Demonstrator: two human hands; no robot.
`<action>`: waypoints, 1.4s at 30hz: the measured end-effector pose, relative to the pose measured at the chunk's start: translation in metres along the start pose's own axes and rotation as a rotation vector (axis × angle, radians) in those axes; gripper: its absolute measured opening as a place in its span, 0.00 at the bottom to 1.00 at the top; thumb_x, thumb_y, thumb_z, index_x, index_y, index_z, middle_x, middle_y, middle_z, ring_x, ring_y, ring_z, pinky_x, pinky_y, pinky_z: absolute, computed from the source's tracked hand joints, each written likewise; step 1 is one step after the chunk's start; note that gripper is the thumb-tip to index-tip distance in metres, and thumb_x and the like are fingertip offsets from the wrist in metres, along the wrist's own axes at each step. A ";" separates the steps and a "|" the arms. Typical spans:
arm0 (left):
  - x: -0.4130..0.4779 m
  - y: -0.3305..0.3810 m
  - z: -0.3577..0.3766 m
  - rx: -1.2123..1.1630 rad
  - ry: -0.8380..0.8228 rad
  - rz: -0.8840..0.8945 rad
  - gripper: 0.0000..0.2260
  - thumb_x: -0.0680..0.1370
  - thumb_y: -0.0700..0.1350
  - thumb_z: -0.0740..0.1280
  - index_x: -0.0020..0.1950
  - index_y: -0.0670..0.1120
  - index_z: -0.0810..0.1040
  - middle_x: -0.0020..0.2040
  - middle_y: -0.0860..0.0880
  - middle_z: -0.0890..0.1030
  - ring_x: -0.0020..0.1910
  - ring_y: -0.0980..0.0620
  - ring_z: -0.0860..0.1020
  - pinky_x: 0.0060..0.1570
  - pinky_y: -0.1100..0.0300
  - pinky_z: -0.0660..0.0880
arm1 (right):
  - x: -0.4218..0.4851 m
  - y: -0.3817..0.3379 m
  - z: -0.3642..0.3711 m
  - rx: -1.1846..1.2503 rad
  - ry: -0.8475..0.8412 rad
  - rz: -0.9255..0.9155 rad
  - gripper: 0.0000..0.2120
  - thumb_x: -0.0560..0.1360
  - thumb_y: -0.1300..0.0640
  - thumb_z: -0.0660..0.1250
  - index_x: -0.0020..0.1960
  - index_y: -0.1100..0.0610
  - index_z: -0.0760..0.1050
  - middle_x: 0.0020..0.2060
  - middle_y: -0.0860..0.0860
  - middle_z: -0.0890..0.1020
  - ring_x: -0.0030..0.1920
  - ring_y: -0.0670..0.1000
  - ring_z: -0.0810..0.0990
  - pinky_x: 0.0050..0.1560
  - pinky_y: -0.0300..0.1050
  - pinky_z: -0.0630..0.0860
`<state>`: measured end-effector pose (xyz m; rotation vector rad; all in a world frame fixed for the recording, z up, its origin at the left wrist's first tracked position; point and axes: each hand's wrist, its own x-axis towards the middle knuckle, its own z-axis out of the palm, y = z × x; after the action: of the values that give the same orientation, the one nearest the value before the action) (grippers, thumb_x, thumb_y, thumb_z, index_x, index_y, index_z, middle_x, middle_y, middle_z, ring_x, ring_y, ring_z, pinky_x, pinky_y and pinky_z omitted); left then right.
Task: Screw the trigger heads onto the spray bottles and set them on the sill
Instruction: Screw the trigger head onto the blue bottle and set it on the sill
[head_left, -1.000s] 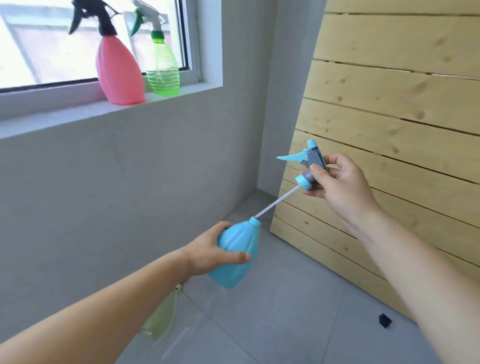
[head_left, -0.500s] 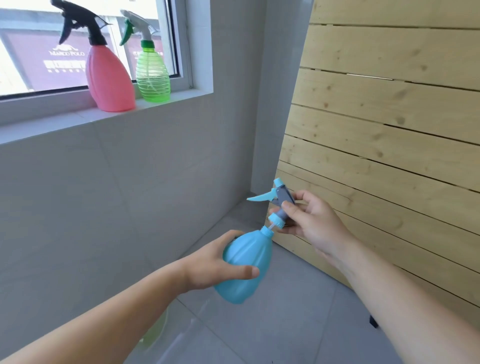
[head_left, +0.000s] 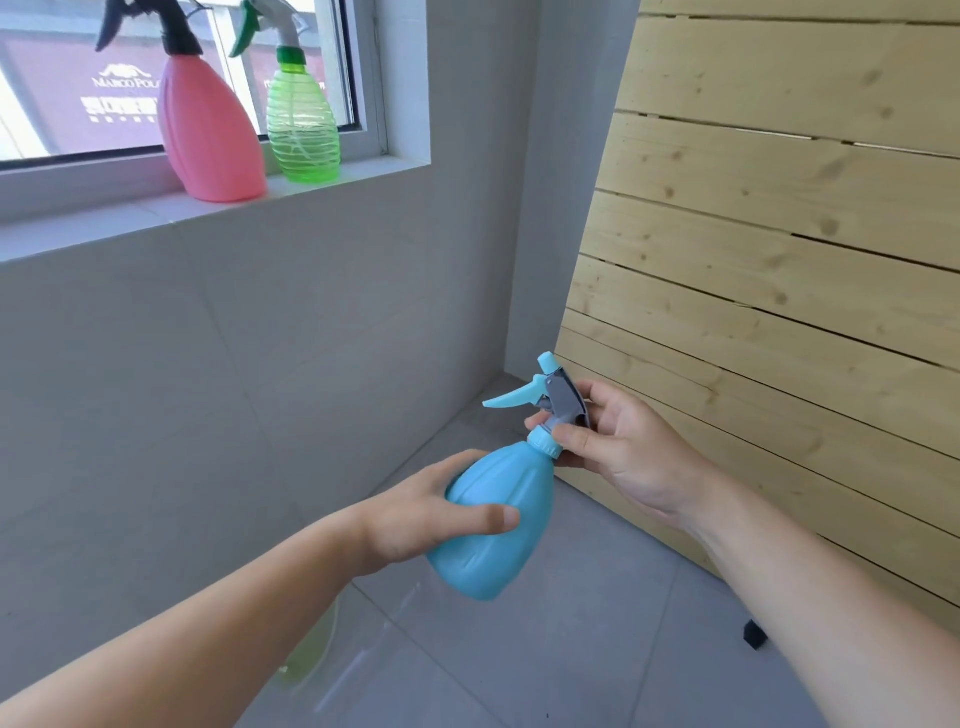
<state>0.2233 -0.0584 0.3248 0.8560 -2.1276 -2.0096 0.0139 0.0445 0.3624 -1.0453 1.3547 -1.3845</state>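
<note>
My left hand (head_left: 415, 512) grips the body of a light blue spray bottle (head_left: 493, 525), held tilted in the air over the floor. Its blue and grey trigger head (head_left: 550, 402) sits on the bottle's neck, and my right hand (head_left: 613, 441) pinches it at the blue collar. On the window sill (head_left: 78, 228) at the upper left stand a pink bottle (head_left: 208, 130) with a black trigger head and a clear green bottle (head_left: 303, 122) with a white and green head.
A slatted wooden panel (head_left: 779, 260) leans against the wall on the right. A pale green bottle (head_left: 311, 654) lies on the grey tiled floor under my left forearm. A small black object (head_left: 754, 635) sits on the floor by the panel.
The trigger head's dip tube has gone fully down into the blue bottle, and the collar now sits on the neck. My right hand came down with it.
</note>
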 end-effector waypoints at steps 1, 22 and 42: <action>0.000 0.000 0.000 -0.006 -0.008 -0.008 0.29 0.66 0.57 0.78 0.65 0.55 0.77 0.56 0.48 0.86 0.51 0.51 0.85 0.52 0.53 0.82 | 0.001 0.000 -0.001 0.006 -0.018 0.002 0.16 0.79 0.69 0.64 0.65 0.62 0.72 0.52 0.57 0.86 0.54 0.52 0.84 0.57 0.50 0.81; 0.002 0.012 0.018 -0.074 -0.023 -0.141 0.27 0.70 0.57 0.76 0.67 0.52 0.76 0.61 0.48 0.85 0.57 0.49 0.86 0.48 0.55 0.82 | 0.011 0.015 0.001 0.060 0.159 0.032 0.08 0.76 0.65 0.69 0.55 0.60 0.80 0.40 0.51 0.86 0.44 0.52 0.84 0.50 0.48 0.80; 0.000 0.017 0.023 -0.167 0.055 -0.166 0.30 0.67 0.58 0.78 0.65 0.49 0.75 0.53 0.50 0.86 0.44 0.52 0.86 0.38 0.56 0.82 | 0.014 0.014 0.006 0.140 0.220 0.019 0.09 0.77 0.62 0.68 0.56 0.61 0.81 0.43 0.55 0.85 0.45 0.55 0.81 0.51 0.50 0.77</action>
<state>0.2078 -0.0385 0.3378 1.0775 -1.8838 -2.1764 0.0167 0.0295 0.3479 -0.8041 1.3972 -1.5928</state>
